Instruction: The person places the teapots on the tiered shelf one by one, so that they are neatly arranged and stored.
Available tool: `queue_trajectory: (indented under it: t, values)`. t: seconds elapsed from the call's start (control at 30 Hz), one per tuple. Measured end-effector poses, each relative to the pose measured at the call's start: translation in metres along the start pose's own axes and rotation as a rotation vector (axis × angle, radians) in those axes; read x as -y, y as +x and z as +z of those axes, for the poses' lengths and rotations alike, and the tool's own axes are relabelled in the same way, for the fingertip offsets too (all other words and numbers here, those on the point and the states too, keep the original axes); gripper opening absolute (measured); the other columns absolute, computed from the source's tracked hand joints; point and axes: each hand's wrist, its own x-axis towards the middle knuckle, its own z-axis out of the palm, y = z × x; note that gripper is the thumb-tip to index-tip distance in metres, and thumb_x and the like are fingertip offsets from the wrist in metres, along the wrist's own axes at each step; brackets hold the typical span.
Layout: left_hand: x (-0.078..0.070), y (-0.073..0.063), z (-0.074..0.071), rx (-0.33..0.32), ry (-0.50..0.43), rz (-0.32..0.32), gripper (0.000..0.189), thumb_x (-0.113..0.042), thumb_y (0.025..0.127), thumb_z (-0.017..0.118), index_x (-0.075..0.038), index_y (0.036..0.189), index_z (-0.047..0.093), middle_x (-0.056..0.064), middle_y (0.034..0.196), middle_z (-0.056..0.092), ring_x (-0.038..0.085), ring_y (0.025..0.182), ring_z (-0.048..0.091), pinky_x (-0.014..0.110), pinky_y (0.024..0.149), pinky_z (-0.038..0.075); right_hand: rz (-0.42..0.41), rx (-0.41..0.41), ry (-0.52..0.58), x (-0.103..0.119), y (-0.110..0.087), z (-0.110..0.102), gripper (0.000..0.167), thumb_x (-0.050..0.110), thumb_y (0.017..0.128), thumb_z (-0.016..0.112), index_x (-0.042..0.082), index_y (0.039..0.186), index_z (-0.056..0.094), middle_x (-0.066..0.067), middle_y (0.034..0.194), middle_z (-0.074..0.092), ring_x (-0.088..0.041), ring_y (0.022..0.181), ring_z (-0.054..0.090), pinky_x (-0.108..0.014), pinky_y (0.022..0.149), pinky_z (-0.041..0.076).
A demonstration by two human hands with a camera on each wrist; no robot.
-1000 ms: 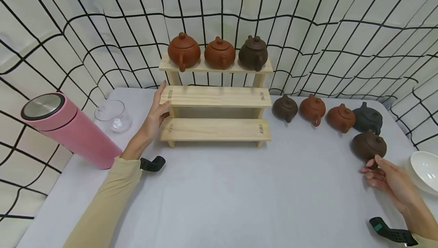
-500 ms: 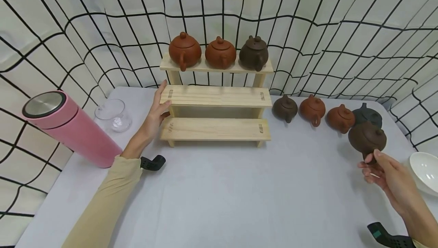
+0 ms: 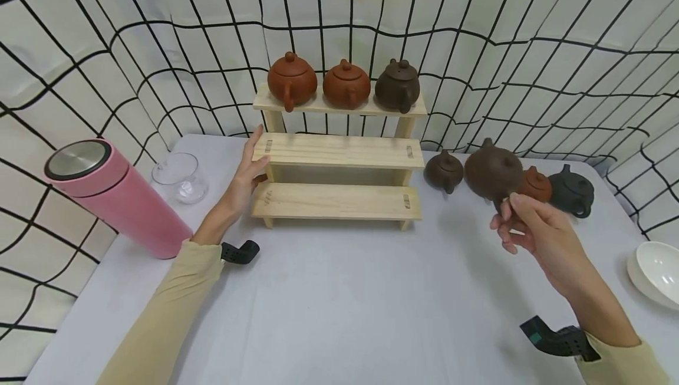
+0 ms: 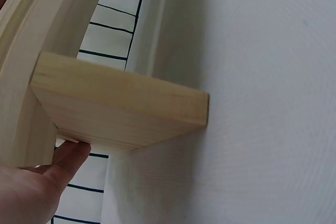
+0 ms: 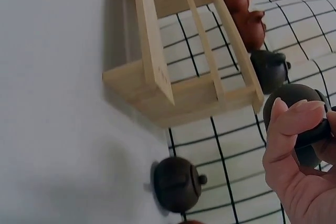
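Observation:
My right hand [image 3: 541, 237] pinches the handle of a dark brown teapot [image 3: 493, 170], holding it up over the right side of the table. In the right wrist view the fingers curl at that teapot [image 5: 289, 95]. My left hand [image 3: 241, 175] rests against the left end of a three-tier wooden shelf [image 3: 339, 150], fingers reaching along its side. The left wrist view shows those fingertips [image 4: 79, 153] touching the wood. On the top tier stand two reddish-brown teapots [image 3: 292, 80] and a dark brown teapot [image 3: 398, 85].
Right of the shelf stand a small dark teapot [image 3: 444, 171], a reddish teapot [image 3: 537, 184] and a dark grey teapot [image 3: 572, 190]. A white bowl [image 3: 658, 273] sits at the right edge. A pink thermos [image 3: 122, 202] and clear glass cup [image 3: 180, 178] are left. Black wire mesh [image 3: 456, 28] surrounds the table.
My right hand has lifted the dark brown teapot and carried it left, above the row of teapots, where it covers one reddish teapot. The left hand stays at the shelf.

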Motion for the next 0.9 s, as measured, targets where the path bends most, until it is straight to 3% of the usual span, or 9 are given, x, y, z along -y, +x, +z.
queue_trajectory:
  t: [0.37, 0.9]
  values:
    - [0.001, 0.002, 0.002, 0.011, 0.011, 0.009, 0.072, -0.030, 0.107, 0.033, -0.028, 0.169, -0.003, 0.001, 0.175, -0.008, 0.030, 0.156, 0.009, 0.066, 0.119, 0.019, 0.074, 0.136, -0.105, 0.019, 0.052, 0.080, 0.038, 0.029, 0.115, 0.043, -0.004, 0.098, 0.054, -0.012, 0.087, 0.064, -0.019, 0.070, 0.056, -0.032, 0.064, 0.052]
    - [0.002, 0.000, -0.001, 0.009, -0.003, 0.017, 0.072, -0.028, 0.107, 0.031, -0.027, 0.169, -0.004, 0.001, 0.175, -0.005, 0.029, 0.153, 0.013, 0.065, 0.118, 0.017, 0.103, 0.300, 0.011, 0.028, 0.128, 0.185, 0.036, 0.024, 0.114, 0.045, 0.001, 0.088, 0.054, -0.011, 0.078, 0.062, -0.014, 0.059, 0.051, -0.025, 0.053, 0.044]
